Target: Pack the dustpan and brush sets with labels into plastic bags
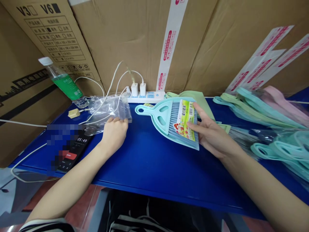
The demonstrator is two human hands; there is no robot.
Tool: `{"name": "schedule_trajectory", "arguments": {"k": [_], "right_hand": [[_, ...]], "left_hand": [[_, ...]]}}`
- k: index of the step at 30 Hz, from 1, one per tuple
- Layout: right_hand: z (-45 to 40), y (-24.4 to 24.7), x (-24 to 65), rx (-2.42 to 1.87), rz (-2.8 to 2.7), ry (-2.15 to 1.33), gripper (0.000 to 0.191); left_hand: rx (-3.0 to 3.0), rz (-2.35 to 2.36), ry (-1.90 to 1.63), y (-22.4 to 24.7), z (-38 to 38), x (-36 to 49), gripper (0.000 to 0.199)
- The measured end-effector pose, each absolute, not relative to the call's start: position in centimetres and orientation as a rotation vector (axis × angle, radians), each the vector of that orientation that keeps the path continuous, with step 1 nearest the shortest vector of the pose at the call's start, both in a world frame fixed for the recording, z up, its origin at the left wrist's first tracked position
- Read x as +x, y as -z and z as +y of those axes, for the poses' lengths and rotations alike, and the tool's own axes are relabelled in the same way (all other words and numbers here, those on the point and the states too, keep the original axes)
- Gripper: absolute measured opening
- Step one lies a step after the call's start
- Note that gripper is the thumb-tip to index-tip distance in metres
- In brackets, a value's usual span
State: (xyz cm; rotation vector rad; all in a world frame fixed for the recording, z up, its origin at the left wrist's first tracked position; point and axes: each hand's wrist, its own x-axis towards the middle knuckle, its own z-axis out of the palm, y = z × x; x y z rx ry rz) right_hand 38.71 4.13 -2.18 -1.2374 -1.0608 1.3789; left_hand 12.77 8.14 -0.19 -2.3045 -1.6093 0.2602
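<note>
My right hand (pixel 210 132) holds a pale teal plastic dustpan (pixel 156 114) by its far edge, with a small grey-bristled brush (pixel 182 129) nested in it. A colourful paper label (pixel 184 120) covers part of the brush. My left hand (pixel 114 133) lies on a clear plastic bag (pixel 108 111), its fingers resting on the bag's near edge. White cables cross the bag.
A white power strip (pixel 145 96) with plugged-in chargers stands at the back of the blue table (pixel 154 167). A green-labelled water bottle (pixel 65 85) lies on the left, near a phone (pixel 74 149). Piles of bagged teal, green and pink dustpans (pixel 282 154) fill the right. Cardboard boxes line the back.
</note>
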Motion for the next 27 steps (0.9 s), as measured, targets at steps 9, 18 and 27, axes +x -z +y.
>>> {"name": "schedule_trajectory", "arguments": {"k": [9,18,27], "right_hand": [[4.2,1.9,39.0,-1.276,-1.091,-1.319,0.097],[3.8,1.2,38.8,-1.298,-1.001,-1.327,0.105],[3.6,0.9,38.2,-1.294,-1.033,-1.321,0.11]], "left_hand": [[-2.92,-1.351,0.006,0.9,5.4,13.4,0.032],[-3.338,-1.123,0.33,0.7,5.4,13.0,0.03],[-2.978,-1.465,0.065,2.1,6.1,14.6,0.025]]}}
